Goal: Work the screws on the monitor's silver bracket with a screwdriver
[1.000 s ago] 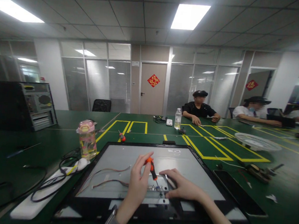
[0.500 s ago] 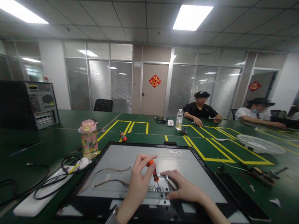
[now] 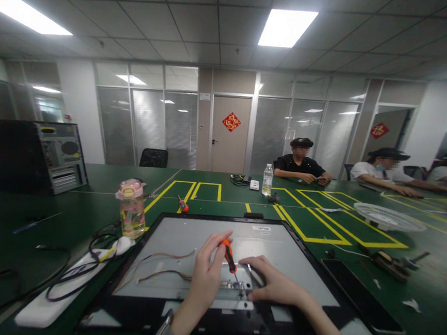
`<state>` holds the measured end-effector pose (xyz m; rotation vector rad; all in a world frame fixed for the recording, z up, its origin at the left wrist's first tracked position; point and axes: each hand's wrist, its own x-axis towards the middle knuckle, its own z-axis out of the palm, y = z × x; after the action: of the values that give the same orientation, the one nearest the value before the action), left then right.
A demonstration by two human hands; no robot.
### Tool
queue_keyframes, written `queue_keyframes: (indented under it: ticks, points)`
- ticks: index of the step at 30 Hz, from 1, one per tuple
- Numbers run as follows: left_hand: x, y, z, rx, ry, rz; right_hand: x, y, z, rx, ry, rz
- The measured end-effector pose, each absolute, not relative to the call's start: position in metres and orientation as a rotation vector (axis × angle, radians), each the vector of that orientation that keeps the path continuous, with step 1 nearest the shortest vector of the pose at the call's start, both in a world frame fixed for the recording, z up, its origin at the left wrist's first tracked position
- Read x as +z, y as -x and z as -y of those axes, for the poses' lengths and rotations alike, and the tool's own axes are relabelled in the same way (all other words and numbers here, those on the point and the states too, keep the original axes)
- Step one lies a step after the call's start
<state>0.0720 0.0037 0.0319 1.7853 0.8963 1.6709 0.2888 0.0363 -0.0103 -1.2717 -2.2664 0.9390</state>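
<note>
My left hand (image 3: 203, 278) is closed around an orange-handled screwdriver (image 3: 229, 258), its tip down on a small circuit board (image 3: 234, 283) near the lower edge of an opened monitor panel (image 3: 186, 237). My right hand (image 3: 272, 283) lies on the panel just right of the board, fingers curled and pressing at its edge. Thin coloured wires (image 3: 160, 266) run across the grey panel back to the left of my hands. A watch is on my left wrist.
A pink-lidded bottle (image 3: 131, 209) and black cables on a white block (image 3: 77, 269) sit at left, a computer case (image 3: 32, 155) beyond. A black slab (image 3: 357, 294), tools (image 3: 389, 260) and a fan grille (image 3: 387, 215) lie at right. People sit across the green table (image 3: 320, 225).
My hands stay on the board with the screwdriver nearly still. The view has shifted slightly. The person in black across the table has drawn both hands together.
</note>
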Motion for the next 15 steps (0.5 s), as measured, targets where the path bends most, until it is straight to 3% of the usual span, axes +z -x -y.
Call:
queue_keyframes:
  ticks: [15]
  points:
    - [0.0324,-0.071,-0.0051,1.742,-1.802,-0.934,-0.0059,-0.2875,-0.0335,0.953,1.284,2.254]
